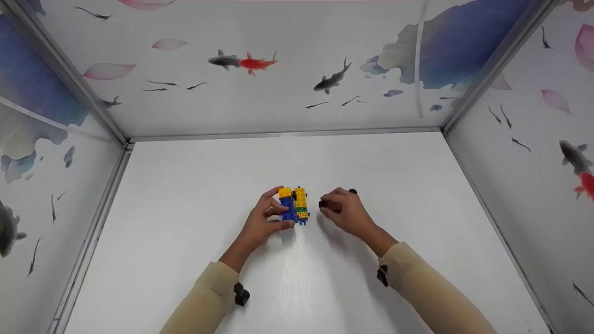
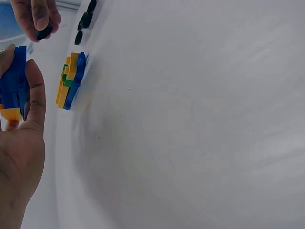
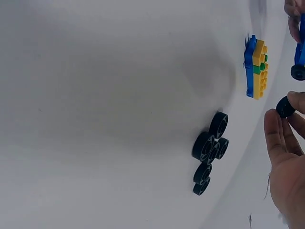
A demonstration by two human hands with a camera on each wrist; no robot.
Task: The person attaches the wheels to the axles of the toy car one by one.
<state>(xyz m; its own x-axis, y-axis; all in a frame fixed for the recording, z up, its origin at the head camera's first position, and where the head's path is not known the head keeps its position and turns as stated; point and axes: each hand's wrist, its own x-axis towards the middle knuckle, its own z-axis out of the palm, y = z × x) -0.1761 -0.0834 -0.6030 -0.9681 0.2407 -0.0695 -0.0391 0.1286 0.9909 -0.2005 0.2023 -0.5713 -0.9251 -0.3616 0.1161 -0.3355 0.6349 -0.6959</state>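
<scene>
My left hand [image 1: 261, 222] grips a blue toy-brick vehicle [image 1: 287, 209] by its sides, raised off the table, with a yellow block at one end. In the right wrist view, a black wheel [image 3: 298, 72] sits on that vehicle. My right hand [image 1: 350, 215] pinches a small black toy wheel [image 3: 285, 108] between thumb and fingers, a short gap to the right of the vehicle. On the table beside the vehicle lies a second brick build [image 3: 258, 67], yellow and green on a blue base. My fingers hide part of the held vehicle.
Several loose black wheels [image 3: 205, 145] lie grouped on the white table [image 1: 185, 278], mostly hidden behind my right hand in the head view. Printed panels with fish and petals, such as the back wall [image 1: 287, 102], enclose the table on three sides.
</scene>
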